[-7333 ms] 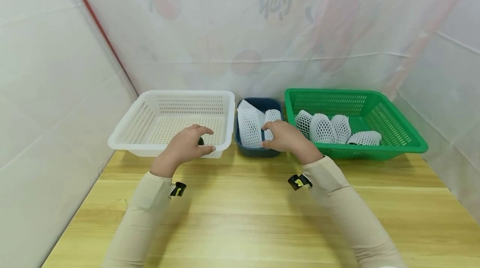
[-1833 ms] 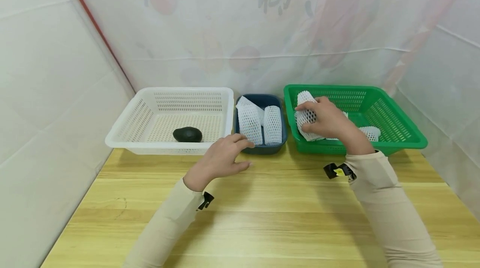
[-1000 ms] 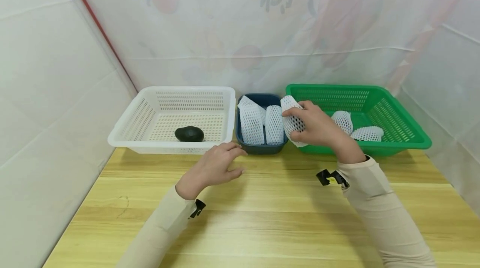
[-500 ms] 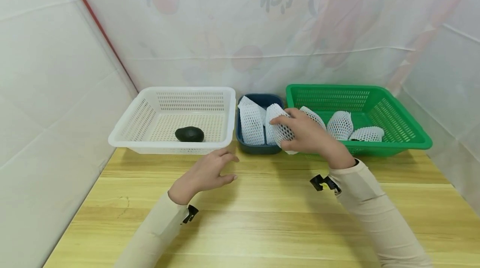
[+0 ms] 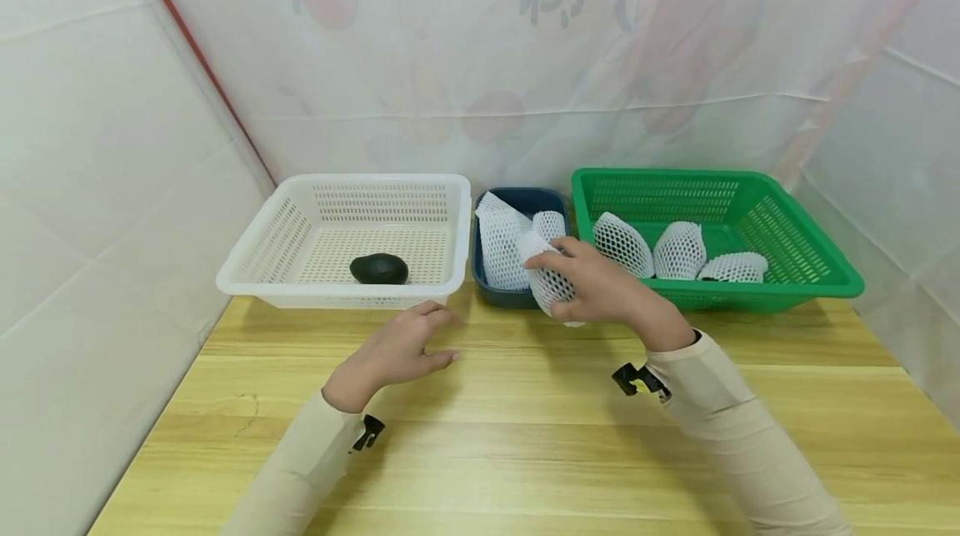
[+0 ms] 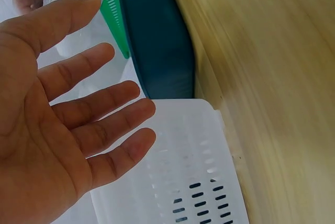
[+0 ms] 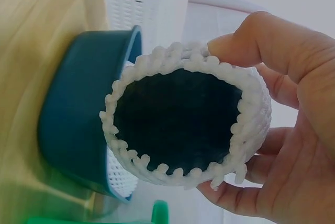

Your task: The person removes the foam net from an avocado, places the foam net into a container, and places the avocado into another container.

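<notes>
Two hands: one loaded, one free, both over the near part of the table [image 5: 480, 453].
Right hand [image 5: 607, 286]: pinches the netted piece [image 5: 553, 284], thumb on one side and fingers curled on the other.
Netted piece: a white foam net round a dark body, held at the near edge of the blue box [image 5: 510, 299]; whether it touches the rim, I cannot tell.
Long axis: slanted, far end toward the left, near end toward the right and the person; the right wrist view looks into the open near end, where the dark body shows.
Left hand [image 5: 397, 353]: holds nothing, fingers loosely spread, in front of the white basket [image 5: 341, 290].
Nearer hand: the right, already in contact; from the left hand the netted piece lies to the right and a little farther from the person, with a gap between.
Key relation: in my judgement, that gap and the slant matter most, since the left hand would have to cross rightward to meet the piece.
Blue box: bears white net sleeves [image 5: 502, 252], just beyond the right fingers.
Green basket [image 5: 750, 296]: three other netted pieces [image 5: 679, 251], right of the box.
White basket: one bare dark fruit [image 5: 378, 268], near its front wall.
</notes>
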A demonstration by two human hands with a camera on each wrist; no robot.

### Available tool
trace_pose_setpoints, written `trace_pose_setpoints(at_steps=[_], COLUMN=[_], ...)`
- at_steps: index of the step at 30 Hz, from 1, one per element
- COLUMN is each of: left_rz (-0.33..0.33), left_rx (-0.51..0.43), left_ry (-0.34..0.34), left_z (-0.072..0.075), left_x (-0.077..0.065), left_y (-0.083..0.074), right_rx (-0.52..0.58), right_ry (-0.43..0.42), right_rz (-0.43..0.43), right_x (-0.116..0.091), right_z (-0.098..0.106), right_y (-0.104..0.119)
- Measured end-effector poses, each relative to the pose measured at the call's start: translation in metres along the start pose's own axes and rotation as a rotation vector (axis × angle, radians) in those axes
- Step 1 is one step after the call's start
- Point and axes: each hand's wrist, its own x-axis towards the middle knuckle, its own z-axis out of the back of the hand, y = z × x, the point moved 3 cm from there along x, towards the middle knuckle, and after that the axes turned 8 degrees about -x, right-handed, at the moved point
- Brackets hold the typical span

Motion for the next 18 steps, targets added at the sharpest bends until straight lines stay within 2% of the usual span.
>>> trace_pose_setpoints(at_steps=[9, 18], left_rz=[0.023, 0.055], left_rx=[-0.011, -0.001], left_ry=[-0.008, -0.003], left_z=[0.000, 0.001], left_x=[-0.006, -0.012], left_y=[0.010, 0.017], right_rx=[0.002, -0.073], right_ry=[-0.035, -0.023], right_rz=[0.064, 0.053], right_x=[0.001, -0.001], right_z=[-0.015, -0.028], right_y=[0.005, 0.014])
